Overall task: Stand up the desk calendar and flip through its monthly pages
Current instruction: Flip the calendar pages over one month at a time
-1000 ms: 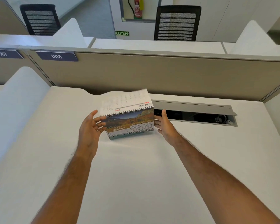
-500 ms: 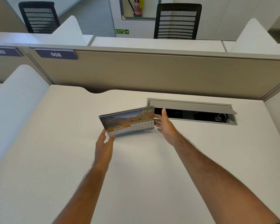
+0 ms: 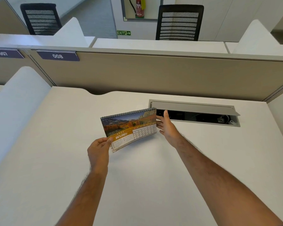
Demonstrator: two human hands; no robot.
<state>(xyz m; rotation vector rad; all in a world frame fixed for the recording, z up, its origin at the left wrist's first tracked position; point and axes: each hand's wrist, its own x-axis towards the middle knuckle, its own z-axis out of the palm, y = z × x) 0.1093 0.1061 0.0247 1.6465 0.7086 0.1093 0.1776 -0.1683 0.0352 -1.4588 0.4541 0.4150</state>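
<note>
A spiral-bound desk calendar [image 3: 129, 128] stands tilted in the middle of the white desk [image 3: 55, 152], its coil on top. The front page shows an autumn landscape photo and the word JANUARY on an orange band. My left hand [image 3: 99, 148] pinches the page's lower left corner between thumb and fingers and lifts it off the stack. My right hand [image 3: 167, 128] rests with flat, spread fingers against the calendar's right edge.
An open grey cable tray [image 3: 194, 106] is set into the desk just behind my right hand. A beige partition [image 3: 153, 75] closes the back of the desk, and a white divider [image 3: 15, 103] rises on the left.
A white page fell over the back of the calendar. My left hand dropped from the left edge to the lower left corner and pinched the January page. The right hand stayed.
</note>
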